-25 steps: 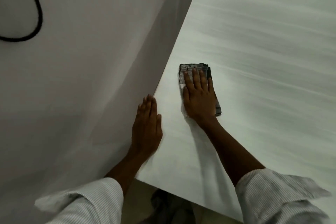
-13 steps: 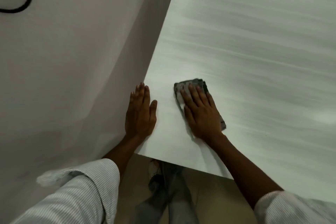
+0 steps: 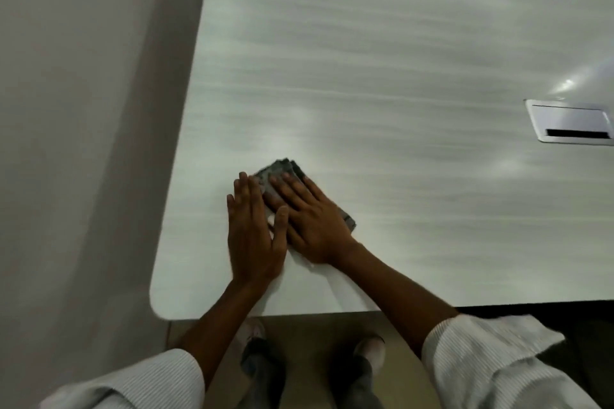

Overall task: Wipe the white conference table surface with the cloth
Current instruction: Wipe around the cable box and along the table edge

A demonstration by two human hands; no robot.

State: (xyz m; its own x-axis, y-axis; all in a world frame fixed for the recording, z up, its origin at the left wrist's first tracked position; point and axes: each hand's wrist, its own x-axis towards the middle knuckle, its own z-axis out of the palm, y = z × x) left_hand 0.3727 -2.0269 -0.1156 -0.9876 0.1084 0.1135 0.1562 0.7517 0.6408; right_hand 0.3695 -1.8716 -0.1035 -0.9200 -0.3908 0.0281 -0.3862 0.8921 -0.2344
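Dim, soft light is falling overall; pale glare is pooling on the worktop (image 3: 382, 83), and motion blur is smearing its grain.

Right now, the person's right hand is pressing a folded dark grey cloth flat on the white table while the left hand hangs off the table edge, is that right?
Not quite. In the head view the left hand lies flat on the white table, right beside the right hand, its thumb meeting it. The right hand does press the folded dark grey cloth flat.
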